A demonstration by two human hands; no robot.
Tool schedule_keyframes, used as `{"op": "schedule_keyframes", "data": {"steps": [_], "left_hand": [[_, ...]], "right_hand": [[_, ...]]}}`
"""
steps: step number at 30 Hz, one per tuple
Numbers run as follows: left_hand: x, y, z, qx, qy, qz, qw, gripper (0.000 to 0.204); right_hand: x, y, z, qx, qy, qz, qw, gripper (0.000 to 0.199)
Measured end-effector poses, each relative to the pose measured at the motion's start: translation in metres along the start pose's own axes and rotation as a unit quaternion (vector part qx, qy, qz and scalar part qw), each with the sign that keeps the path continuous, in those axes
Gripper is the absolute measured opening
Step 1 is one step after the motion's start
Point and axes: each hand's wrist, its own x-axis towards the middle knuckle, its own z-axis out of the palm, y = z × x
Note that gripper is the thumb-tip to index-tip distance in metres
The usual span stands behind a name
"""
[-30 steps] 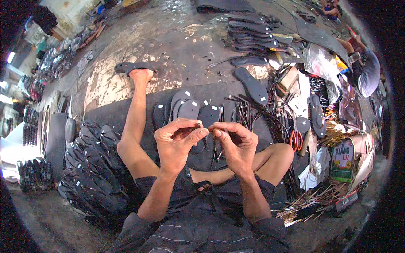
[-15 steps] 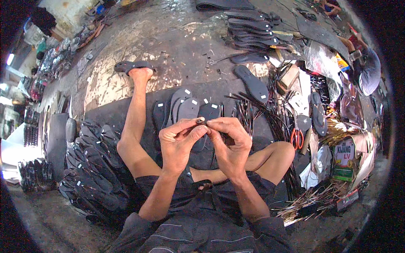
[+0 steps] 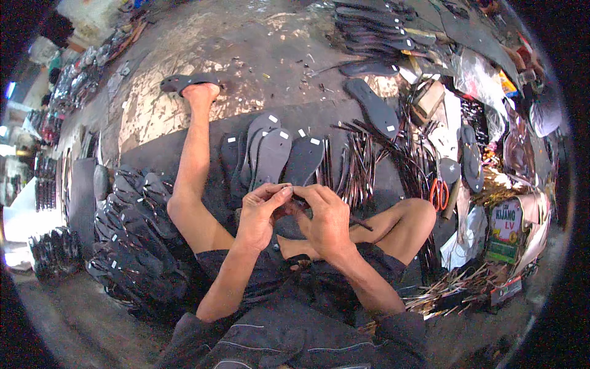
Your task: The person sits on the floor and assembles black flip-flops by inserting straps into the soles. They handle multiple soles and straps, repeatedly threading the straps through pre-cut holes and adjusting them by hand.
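Posture: person seated on the floor [image 3: 258,43], one leg stretched toward the upper left, the other folded at centre right.
Left hand [image 3: 258,215]: centre of frame; fingers curled, thumb and forefinger pinched on a dark strap [image 3: 359,222]; grip closed tight.
Right hand [image 3: 329,218]: just right of the left, touching it; fingers folded over the same strap; grip closed, the strap's end sticking out toward the right past the knuckles.
Change: a second ago the hands stood a little apart with the strap stretched between them; now they are pressed together over it; judged to mean the strap is being worked at one point, not merely held.
Soles [image 3: 270,154]: a fan of dark flat soles on a dark mat above the hands, each with a small white tag near its top.
Strap bundle [image 3: 362,166]: loose dark straps right of the soles.
Finished pile [image 3: 132,227]: dark sandals heaped at left.
Scissors [image 3: 439,194]: orange handles, right of centre.
Packages: a boxy carton [image 3: 505,229] at right, green and white with a red patch; clear plastic bags [image 3: 479,77] at upper right; print not copied.
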Motion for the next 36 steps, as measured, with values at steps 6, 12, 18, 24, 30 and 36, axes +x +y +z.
{"op": "schedule_keyframes", "data": {"steps": [6, 12, 18, 24, 30, 36], "left_hand": [[0.135, -0.030, -0.050, 0.707, 0.152, 0.326, 0.608, 0.101], [0.138, -0.021, -0.038, 0.652, 0.113, 0.239, 0.711, 0.068], [0.022, 0.046, 0.031, 0.269, 0.011, 0.232, 0.935, 0.019], [-0.019, 0.054, 0.041, 0.307, -0.031, 0.235, 0.922, 0.022], [-0.030, 0.047, 0.040, 0.322, 0.016, 0.251, 0.913, 0.022], [-0.045, 0.034, 0.044, 0.425, 0.028, 0.323, 0.845, 0.035]], "right_hand": [[0.052, 0.048, -0.009, -0.130, 0.053, -0.105, 0.985, 0.015], [0.052, 0.053, -0.029, -0.181, 0.016, -0.135, 0.974, 0.016], [0.050, 0.026, -0.056, 0.149, 0.088, 0.075, 0.982, 0.015], [0.038, -0.011, -0.035, 0.170, 0.030, 0.078, 0.982, 0.017], [0.036, -0.022, -0.038, 0.072, 0.016, 0.056, 0.996, 0.016], [0.020, -0.003, -0.006, 0.033, 0.120, -0.010, 0.992, 0.015]]}}
